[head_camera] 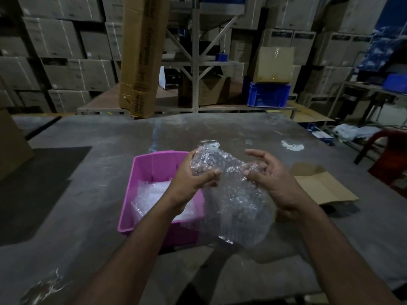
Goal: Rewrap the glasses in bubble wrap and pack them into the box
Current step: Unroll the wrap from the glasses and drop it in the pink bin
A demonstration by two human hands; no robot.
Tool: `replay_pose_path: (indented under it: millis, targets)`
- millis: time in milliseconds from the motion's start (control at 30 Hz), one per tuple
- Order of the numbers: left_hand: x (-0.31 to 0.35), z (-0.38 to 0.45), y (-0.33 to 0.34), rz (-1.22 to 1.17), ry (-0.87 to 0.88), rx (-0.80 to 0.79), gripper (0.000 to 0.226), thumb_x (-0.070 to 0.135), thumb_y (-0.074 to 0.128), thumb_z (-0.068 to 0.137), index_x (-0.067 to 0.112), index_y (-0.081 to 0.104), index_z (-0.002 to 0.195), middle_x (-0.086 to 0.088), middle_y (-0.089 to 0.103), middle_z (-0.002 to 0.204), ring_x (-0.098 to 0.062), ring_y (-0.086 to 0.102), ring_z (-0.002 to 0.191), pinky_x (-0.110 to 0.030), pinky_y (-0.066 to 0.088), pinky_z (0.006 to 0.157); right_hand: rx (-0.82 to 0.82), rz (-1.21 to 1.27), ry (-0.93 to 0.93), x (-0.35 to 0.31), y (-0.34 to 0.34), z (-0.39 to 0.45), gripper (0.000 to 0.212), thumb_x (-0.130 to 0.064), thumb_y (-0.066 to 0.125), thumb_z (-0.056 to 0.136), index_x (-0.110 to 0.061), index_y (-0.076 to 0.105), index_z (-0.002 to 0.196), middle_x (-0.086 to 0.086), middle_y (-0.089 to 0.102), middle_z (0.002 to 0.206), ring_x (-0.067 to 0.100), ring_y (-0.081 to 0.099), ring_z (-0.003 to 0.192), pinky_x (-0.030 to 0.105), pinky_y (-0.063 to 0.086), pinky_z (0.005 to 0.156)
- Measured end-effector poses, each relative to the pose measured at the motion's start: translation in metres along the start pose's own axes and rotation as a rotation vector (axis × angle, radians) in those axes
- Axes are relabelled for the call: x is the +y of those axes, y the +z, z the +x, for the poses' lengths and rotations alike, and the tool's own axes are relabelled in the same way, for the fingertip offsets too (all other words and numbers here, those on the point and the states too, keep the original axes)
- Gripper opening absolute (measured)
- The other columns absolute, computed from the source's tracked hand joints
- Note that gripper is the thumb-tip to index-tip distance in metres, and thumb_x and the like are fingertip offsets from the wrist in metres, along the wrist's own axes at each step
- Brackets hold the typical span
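Above the table's middle I hold a bundle of clear bubble wrap (222,172). My left hand (191,175) grips its upper rolled end, fingers and thumb curled round it. My right hand (268,175) pinches the wrap on the right side, with the index finger stretched out. A loose sheet of the wrap hangs down between my forearms. Whether a glass is inside the roll I cannot tell. Under my left hand stands a pink plastic box (145,186) with more bubble wrap (154,194) lying in it.
A flattened piece of cardboard (323,186) lies on the grey table (88,227) to the right. A tall cardboard carton (143,56) stands at the far edge. Behind are stacked boxes, a blue crate (268,94) and, at right, a red chair (383,148).
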State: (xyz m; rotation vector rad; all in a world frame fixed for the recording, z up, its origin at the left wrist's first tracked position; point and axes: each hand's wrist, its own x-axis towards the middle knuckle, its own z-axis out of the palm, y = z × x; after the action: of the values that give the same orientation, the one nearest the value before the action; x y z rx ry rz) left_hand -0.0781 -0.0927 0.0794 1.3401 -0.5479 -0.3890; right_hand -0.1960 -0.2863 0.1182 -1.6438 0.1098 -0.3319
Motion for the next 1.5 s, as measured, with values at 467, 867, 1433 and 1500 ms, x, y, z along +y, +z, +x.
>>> replay_pose_path:
  millis: [467,867,1433,1500]
  targets:
    - [-0.026,0.013,0.024,0.216,0.129,0.174,0.067,0.015,0.059,0.101,0.045,0.029,0.153,-0.007,0.071,0.095,-0.007,0.066,0.079,-0.027,0.056,0.078,0.467,0.250,-0.046,0.062,-0.047,0.020,0.040,-0.012,0.074,0.088,-0.022,0.036,0.089,0.003,0.040,0.082,0.017,0.050,0.073,0.032,0.048,0.065]
    - [-0.048,0.054,0.052,0.301,0.006,0.220,0.025,0.009,0.060,0.100,0.011,0.069,0.123,0.008,0.075,0.087,0.002,0.069,0.081,-0.011,0.049,0.065,0.160,0.137,-0.133,0.069,-0.106,0.069,0.011,-0.005,0.067,0.092,-0.015,0.064,0.094,0.004,0.068,0.087,0.013,0.060,0.074,0.019,0.053,0.064]
    - [-0.048,0.076,0.048,0.435,0.086,0.303,0.014,0.018,0.083,0.082,0.012,0.076,0.093,0.006,0.073,0.080,-0.003,0.065,0.072,-0.020,0.052,0.069,0.070,-0.029,-0.080,0.073,-0.121,0.100,0.020,-0.008,0.081,0.078,-0.012,0.076,0.097,0.009,0.075,0.089,0.012,0.064,0.077,0.016,0.056,0.071]
    - [-0.045,0.077,0.044,0.433,0.116,0.317,0.010,0.018,0.081,0.083,0.014,0.074,0.089,0.008,0.070,0.094,-0.002,0.067,0.084,-0.019,0.054,0.075,0.102,-0.021,-0.085,0.072,-0.116,0.099,0.012,-0.010,0.080,0.080,-0.011,0.075,0.091,0.006,0.072,0.084,0.008,0.062,0.072,0.016,0.054,0.067]
